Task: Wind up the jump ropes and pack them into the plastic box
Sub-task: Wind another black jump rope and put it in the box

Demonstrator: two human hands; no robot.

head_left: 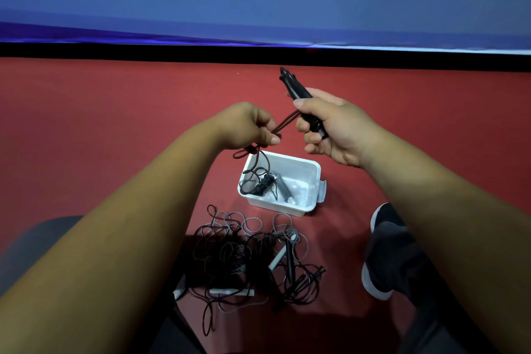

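while gripped in the right hand [339, 126], black rope handles [301, 100] held as a pair, tips angled up and away, thumb pressed across them and fingers curled under. left hand [247, 126] pinched shut on a dark thin cord [283, 122] running in a double strand across to the handles; below that hand, cord looped once and hanging down into the white plastic box [311, 169]. box on the red floor [115, 112], open-topped, rectangular, with a latch tab on its right end. inside, at the left end: a wound black rope [263, 185] with coiled wrapping, beside a grey handle [283, 187] lying diagonally; right end of the box bare. nearer the camera, just in front of the box, a tangled heap of loose ropes [244, 250] on the floor: black and grey cords in overlapping loops, white handles and black handles mixed among them, one black loop trailing toward the lower edge. exact number of ropes in the heap not determinable. dark shoe [379, 253] with pale sole on the floor to the right of the heap. blue banner [258, 8] with pale lettering along the far wall.
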